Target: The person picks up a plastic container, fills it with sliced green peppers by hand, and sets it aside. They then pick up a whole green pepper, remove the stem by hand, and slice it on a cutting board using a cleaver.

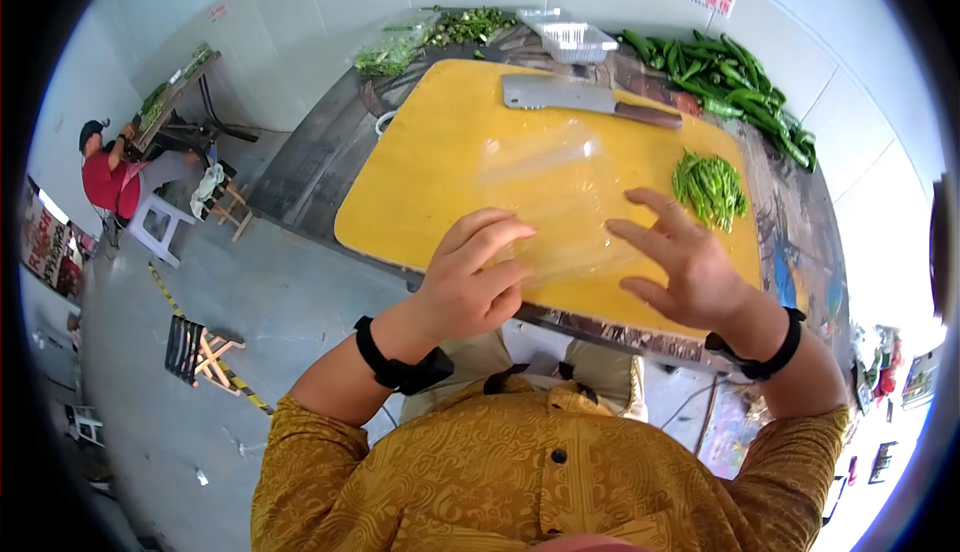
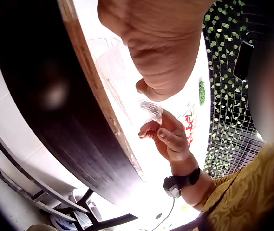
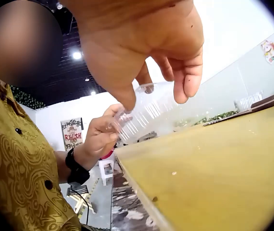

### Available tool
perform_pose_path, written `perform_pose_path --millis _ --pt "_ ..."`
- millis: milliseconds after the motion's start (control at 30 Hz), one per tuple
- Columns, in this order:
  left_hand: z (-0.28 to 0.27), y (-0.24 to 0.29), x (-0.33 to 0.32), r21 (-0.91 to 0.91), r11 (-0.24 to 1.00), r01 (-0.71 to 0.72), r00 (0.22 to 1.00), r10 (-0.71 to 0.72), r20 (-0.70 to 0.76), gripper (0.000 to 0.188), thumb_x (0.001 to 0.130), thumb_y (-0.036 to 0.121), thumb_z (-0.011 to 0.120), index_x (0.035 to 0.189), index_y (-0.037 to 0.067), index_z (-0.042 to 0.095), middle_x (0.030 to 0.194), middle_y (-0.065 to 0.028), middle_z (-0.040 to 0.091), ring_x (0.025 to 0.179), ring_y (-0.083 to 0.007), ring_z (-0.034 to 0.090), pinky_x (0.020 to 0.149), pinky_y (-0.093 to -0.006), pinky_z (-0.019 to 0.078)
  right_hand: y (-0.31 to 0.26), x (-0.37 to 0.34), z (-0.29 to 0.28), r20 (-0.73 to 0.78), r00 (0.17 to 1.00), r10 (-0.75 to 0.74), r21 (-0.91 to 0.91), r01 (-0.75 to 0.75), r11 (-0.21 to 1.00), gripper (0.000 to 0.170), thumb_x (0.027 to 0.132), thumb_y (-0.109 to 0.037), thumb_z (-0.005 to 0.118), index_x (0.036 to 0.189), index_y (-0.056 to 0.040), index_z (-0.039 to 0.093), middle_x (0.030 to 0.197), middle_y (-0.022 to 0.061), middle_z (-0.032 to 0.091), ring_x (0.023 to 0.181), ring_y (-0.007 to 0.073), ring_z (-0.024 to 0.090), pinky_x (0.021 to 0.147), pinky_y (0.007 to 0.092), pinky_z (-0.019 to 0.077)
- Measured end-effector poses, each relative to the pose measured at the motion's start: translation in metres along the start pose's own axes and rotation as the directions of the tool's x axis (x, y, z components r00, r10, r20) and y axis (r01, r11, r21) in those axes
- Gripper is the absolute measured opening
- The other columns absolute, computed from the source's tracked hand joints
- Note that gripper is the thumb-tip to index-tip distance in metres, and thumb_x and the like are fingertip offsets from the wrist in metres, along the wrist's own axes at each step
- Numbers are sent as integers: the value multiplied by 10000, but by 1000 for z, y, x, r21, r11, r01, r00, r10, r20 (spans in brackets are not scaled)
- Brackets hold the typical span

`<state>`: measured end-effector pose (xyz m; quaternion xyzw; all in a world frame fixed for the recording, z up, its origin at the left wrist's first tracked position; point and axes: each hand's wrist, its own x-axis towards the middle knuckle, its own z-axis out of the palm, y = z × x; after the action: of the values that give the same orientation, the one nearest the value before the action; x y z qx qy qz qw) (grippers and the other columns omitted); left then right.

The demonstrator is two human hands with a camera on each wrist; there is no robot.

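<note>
Over the near part of a yellow cutting board [image 1: 410, 172] is a clear plastic box [image 1: 560, 207] with ribbed walls. My left hand [image 1: 475, 272] pinches its near left edge between thumb and curled fingers. On the opposite side, my right hand [image 1: 690, 267] has its fingers spread, with fingertips right at the box's edge. The right wrist view shows that thumb and those fingers on either side of the box's ribbed wall [image 3: 146, 110]. A pile of shredded green pepper [image 1: 710, 190] lies beyond my right hand. The box looks see-through, with no food visible inside.
A cleaver [image 1: 555, 94] lies across the board's far side. Behind it are stacked clear trays [image 1: 575, 40], whole green chilies [image 1: 740, 77], chopped green pieces [image 1: 470, 24] and a bag of greens [image 1: 395, 47]. A seated person [image 1: 110, 187] and a folding stool [image 1: 205, 347] are at left.
</note>
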<state>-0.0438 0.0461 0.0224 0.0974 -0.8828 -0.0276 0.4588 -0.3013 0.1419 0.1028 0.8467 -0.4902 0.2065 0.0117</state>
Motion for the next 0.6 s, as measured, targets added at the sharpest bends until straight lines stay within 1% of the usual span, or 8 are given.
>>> perform_pose_path --millis 133,167,233,333,367,467,500,600 --pt "5 4 10 -42 998 -55 995 58 75 123 650 7 619 757 52 659 1148 -146 574 1075 -351 526 892 -425 451 1 -28 0 -53 999 -3 -8 3 1000 434 696 -62 737 1114 -83 623 1265 148 501 755 231 619 692 347 540" --pt "6 6 12 -36 998 -57 995 60 81 125 651 12 622 763 51 662 1151 -147 573 1079 -352 524 900 -429 444 -1 -33 1 -82 997 -12 4 12 1000 388 682 -37 727 1057 -62 629 1228 147 526 752 244 618 683 353 536" --pt "7 9 14 -26 998 -58 994 60 87 131 653 21 628 774 49 669 1155 -150 573 1087 -354 519 918 -437 431 0 -42 4 -79 996 -43 -1 43 999 372 676 -27 722 1034 -48 623 1195 146 545 760 259 618 685 355 536" --pt "12 14 16 24 1000 -3 995 1 99 143 657 21 627 788 50 677 1180 -153 563 1095 -357 514 928 -448 426 -6 -50 9 -93 995 -43 33 46 998 338 668 -19 712 991 -34 612 1120 146 577 820 294 618 707 366 535" --pt "13 14 13 41 999 20 991 -25 128 173 656 33 645 824 54 685 1237 -156 531 1120 -371 497 947 -455 416 -4 -53 14 -92 995 -41 38 44 998 336 670 -20 711 990 -34 611 1112 145 579 836 298 618 714 368 535" --pt "14 18 13 1 995 101 977 -100 187 211 663 53 669 872 60 690 1298 -164 487 1149 -390 477 971 -460 401 -4 -60 23 -100 995 -7 70 15 997 304 699 -28 696 990 -32 607 1082 136 588 903 310 619 756 371 535" --pt "14 15 11 -7 996 94 974 -91 209 297 666 104 724 957 62 685 1332 -173 460 1169 -392 468 982 -459 395 -2 -61 24 -98 995 13 94 -4 996 299 706 -32 693 992 -31 606 1083 134 589 909 312 618 763 371 535" --pt "19 12 8 -124 971 204 965 -179 189 374 692 251 790 1004 74 686 1357 -154 440 1208 -378 438 990 -474 399 6 -61 24 -94 995 34 119 -23 993 284 737 -47 683 1010 -26 609 1103 130 592 937 318 617 798 372 529"
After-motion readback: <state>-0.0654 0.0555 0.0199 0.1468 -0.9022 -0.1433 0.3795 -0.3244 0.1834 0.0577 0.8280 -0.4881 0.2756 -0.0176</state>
